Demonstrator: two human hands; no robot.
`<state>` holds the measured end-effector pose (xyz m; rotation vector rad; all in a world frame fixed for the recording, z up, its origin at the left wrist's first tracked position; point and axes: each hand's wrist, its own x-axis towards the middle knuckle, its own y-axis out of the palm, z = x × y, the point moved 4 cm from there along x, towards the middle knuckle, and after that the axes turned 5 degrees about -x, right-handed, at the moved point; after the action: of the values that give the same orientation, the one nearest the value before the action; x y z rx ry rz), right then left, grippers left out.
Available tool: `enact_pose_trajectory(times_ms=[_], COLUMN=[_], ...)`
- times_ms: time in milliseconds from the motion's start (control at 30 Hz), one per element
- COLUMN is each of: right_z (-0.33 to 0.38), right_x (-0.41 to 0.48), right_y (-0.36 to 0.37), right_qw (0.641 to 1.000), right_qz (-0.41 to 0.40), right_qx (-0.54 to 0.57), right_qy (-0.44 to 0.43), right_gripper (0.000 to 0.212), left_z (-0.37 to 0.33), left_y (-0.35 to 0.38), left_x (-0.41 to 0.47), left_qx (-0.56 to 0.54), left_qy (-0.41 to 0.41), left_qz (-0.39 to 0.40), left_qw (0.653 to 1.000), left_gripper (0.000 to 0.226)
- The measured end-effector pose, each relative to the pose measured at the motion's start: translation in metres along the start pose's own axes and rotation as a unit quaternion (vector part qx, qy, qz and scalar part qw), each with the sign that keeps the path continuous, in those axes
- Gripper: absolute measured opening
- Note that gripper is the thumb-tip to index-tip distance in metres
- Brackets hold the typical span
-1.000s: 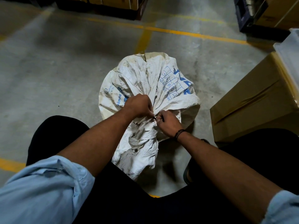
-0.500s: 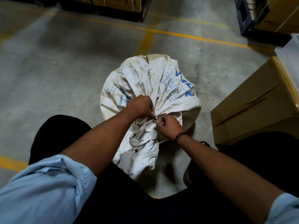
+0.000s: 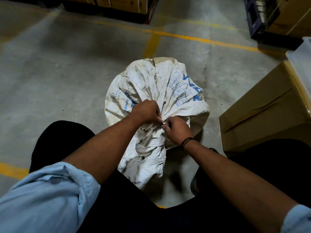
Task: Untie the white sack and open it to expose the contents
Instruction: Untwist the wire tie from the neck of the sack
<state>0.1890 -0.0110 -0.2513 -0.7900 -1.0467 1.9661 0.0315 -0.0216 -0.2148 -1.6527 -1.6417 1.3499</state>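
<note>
A dirty white woven sack (image 3: 156, 84) with blue print stands on the concrete floor between my knees. Its neck is gathered and tied shut, and the loose top flap (image 3: 148, 165) with a metal eyelet hangs toward me. My left hand (image 3: 145, 111) and my right hand (image 3: 176, 130) meet at the bunched neck, fingertips pinching a thin dark tie (image 3: 162, 127) there. The knot itself is mostly hidden by my fingers. The contents of the sack are out of sight.
A brown cardboard box (image 3: 269, 105) stands close on the right, with a pale plastic bin (image 3: 301, 54) behind it. Pallets with boxes (image 3: 117, 4) line the far side. Yellow floor lines (image 3: 185, 37) cross the concrete.
Both hands have stayed at the sack's neck with only small finger movements. The sack stays tied.
</note>
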Motion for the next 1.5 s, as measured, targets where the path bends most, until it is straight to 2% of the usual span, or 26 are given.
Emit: enact_pose_trajectory(times_ms=[233, 267, 367, 467, 633, 900, 1067, 1167, 1267, 1333, 1500], right_z=[0.018, 0.022, 0.024, 0.022, 0.026, 0.027, 0.029, 0.032, 0.033, 0.03, 0.027], right_x=[-0.011, -0.011, -0.008, -0.003, 0.002, 0.004, 0.002, 0.001, 0.004, 0.01, 0.02], right_y=[-0.018, -0.018, -0.013, -0.008, -0.006, -0.01, -0.011, -0.011, -0.023, -0.034, -0.076], right_qw=[0.995, 0.994, 0.992, 0.991, 0.98, 0.971, 0.959, 0.952, 0.961, 0.969, 0.962], right_qz=[-0.092, -0.103, -0.094, -0.065, -0.1, -0.109, -0.104, -0.099, -0.101, -0.117, -0.242], right_qx=[-0.002, 0.0, -0.001, -0.04, -0.121, -0.166, -0.205, -0.238, -0.216, -0.181, -0.042], right_qy=[-0.03, -0.043, -0.082, -0.108, -0.126, -0.135, -0.163, -0.165, -0.141, -0.12, -0.123], right_gripper=[0.039, 0.037, 0.01, 0.018, 0.006, 0.007, 0.03, 0.031, 0.023, 0.02, 0.01], left_z=[0.003, 0.005, 0.01, 0.014, 0.015, 0.014, 0.012, 0.011, 0.01, 0.008, -0.012], left_y=[0.002, 0.002, 0.004, 0.006, 0.006, 0.006, 0.008, 0.006, 0.001, -0.006, -0.03], left_x=[0.001, 0.002, 0.005, 0.007, 0.007, 0.004, 0.005, 0.005, 0.003, 0.003, 0.004], left_qx=[-0.012, -0.016, -0.044, -0.073, -0.085, -0.095, -0.104, -0.099, -0.108, -0.127, -0.232], left_qy=[-0.002, -0.006, -0.007, 0.009, 0.028, 0.036, 0.037, 0.043, 0.05, 0.061, 0.079], left_qz=[-0.004, -0.005, 0.007, 0.021, 0.022, 0.024, 0.034, 0.036, 0.037, 0.011, -0.1], left_qw=[1.0, 1.0, 0.999, 0.997, 0.996, 0.995, 0.993, 0.994, 0.992, 0.99, 0.964], left_gripper=[0.017, 0.016, 0.015, 0.018, 0.009, 0.007, 0.013, 0.017, 0.019, 0.02, 0.019])
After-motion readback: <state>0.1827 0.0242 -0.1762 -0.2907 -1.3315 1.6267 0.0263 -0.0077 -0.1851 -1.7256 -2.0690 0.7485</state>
